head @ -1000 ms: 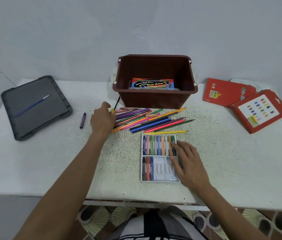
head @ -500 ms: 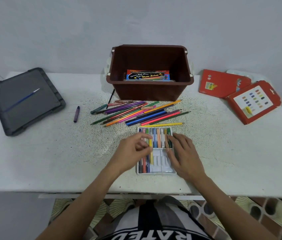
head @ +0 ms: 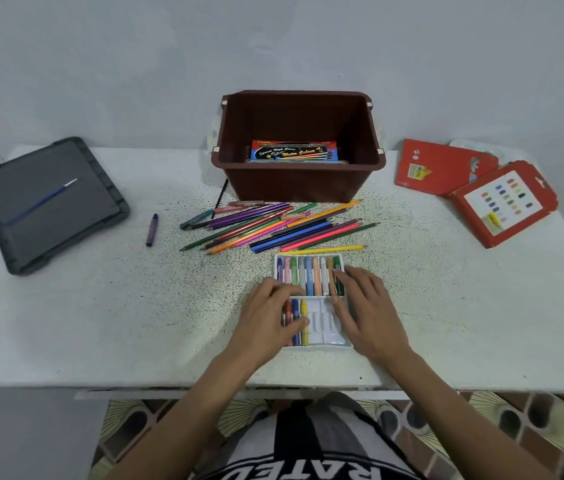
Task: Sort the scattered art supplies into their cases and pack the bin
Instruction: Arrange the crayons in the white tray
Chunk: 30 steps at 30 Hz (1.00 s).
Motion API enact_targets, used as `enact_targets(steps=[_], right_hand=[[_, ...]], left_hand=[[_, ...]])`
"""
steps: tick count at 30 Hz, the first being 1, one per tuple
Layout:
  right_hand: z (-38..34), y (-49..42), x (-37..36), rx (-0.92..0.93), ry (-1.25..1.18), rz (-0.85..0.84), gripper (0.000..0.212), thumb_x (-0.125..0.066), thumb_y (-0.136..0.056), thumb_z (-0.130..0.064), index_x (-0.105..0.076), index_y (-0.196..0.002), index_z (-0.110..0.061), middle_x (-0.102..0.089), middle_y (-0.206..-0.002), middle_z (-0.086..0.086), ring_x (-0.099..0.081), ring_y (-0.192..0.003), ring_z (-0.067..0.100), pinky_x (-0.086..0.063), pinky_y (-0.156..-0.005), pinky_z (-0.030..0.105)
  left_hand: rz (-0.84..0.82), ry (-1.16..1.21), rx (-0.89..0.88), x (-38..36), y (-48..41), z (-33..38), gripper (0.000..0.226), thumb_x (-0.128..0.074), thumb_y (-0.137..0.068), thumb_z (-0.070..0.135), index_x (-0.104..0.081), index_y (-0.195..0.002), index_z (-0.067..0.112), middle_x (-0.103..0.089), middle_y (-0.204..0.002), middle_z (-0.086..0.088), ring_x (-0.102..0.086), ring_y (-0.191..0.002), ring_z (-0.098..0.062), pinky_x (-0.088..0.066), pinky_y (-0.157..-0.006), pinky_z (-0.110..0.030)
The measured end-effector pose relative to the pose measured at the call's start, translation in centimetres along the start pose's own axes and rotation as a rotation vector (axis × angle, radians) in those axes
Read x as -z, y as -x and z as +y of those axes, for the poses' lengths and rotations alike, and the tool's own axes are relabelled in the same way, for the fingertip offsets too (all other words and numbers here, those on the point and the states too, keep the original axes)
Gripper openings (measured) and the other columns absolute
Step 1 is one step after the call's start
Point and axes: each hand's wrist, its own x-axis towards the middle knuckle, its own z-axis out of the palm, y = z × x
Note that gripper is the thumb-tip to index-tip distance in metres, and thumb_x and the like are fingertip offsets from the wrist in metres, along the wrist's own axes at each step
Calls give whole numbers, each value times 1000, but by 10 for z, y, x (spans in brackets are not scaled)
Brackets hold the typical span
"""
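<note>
Head view: left hand [head: 266, 317] thumb touches yellow crayon [head: 303, 306], grip unclear; right hand [head: 367, 306] steadies tray [head: 322, 327], fingers [head: 346, 282] flat. Press crayon flush into its slot.

Left grip [head: 270, 317] sits over the lower row of the crayon tray [head: 323, 327]. Its thumb and curled fingers pinch the yellow crayon [head: 304, 308], which lies in a slot next to a blue one. Right grip [head: 368, 306] lies flat on the tray's right side, fingers straight, tips at the green end of the upper row. Coloured pencils [head: 273, 226] lie loose on the desk [head: 100, 306] between tray and brown bin [head: 294, 187]. Watercolour box [head: 294, 152] is inside the bin. Purple crayon [head: 151, 230] lies alone left of the pencils. Grey lid [head: 66, 220] far left, blue brush [head: 40, 202] on it. Red cases [head: 443, 168] far right.
</note>
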Motion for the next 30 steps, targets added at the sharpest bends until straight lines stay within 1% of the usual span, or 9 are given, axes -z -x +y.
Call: enact_targets(steps=[4, 8, 12, 16, 20, 22, 25, 27, 30], right_hand=[[-1, 0, 1, -1, 15, -10, 53, -33, -103, -42, -53, -136, -6, -53, -138, 10, -43, -128, 27, -38, -108, 43], [-2, 0, 2, -5, 13, -17, 54, -32, -103, -43, -52, -137, -7, -53, -138, 10, -42, -128, 26, -37, -109, 42], [-4, 1, 3, -6, 11, -8, 54, -33, -103, -42, -53, -137, -6, -54, -138, 11, -42, -128, 26, -40, -107, 45], [-4, -1, 4, 13, -1, 3, 56, -28, -104, -43, -54, -134, -4, -55, -136, 12, -45, -127, 28, -41, -106, 48], [-4, -1, 4, 11, -12, -1, 57, -26, -104, -44, -54, -135, -5, -54, -137, 11, -44, -128, 28, -40, -106, 48], [-4, -1, 4, 9, -16, -2, 57, -26, -104, -45, -54, -136, -6, -54, -137, 11, -44, -128, 27, -41, -106, 48], [-4, -1, 4, 4, -14, -5, 56, -28, -104, -44, -54, -136, -6, -54, -138, 10, -44, -128, 27, -41, -106, 47], [-4, -1, 4, 12, -4, -5, 54, -30, -104, -43, -54, -136, -6, -55, -137, 10, -45, -128, 27, -41, -106, 47], [-4, -2, 5, 19, 3, 2, 52, -32, -103, -41, -54, -135, -6, -55, -137, 10, -44, -128, 26, -40, -106, 47]], left_hand=[[53, -27, 2, -5, -1, -9, 49, -71, -80, 51, -54, -123, 34, -40, -112, 11, -37, -111, -10, -33, -95, -29], [58, -37, -10, -6, -3, -12, 51, -71, -79, 53, -52, -123, 36, -39, -111, 12, -35, -110, -10, -32, -95, -30], [91, 1, -29, 1, -12, -18, 49, -58, -83, 61, -53, -124, 33, -42, -111, 12, -38, -109, -9, -33, -94, -30], [248, 24, 35, 19, -42, -32, 33, -58, -92, 41, -59, -120, 24, -52, -113, 7, -47, -108, -10, -39, -96, -34], [400, -83, 143, 45, -85, -44, 26, -60, -95, 30, -63, -117, 17, -59, -116, -2, -50, -111, -17, -31, -95, -29], [452, -152, 206, 57, -105, -50, 31, -59, -96, 29, -61, -122, 13, -58, -118, -9, -49, -113, -23, -31, -95, -33], [464, -244, 302, 72, -127, -56, 41, -56, -97, 34, -56, -132, 12, -52, -127, -15, -45, -120, -30, -34, -100, -43], [444, -283, 319, 76, -137, -58, 43, -56, -96, 35, -55, -134, 14, -49, -130, -16, -42, -123, -32, -33, -101, -45], [424, -328, 298, 77, -148, -59, 42, -58, -95, 35, -57, -131, 12, -48, -130, -16, -41, -123, -33, -32, -100, -45]])
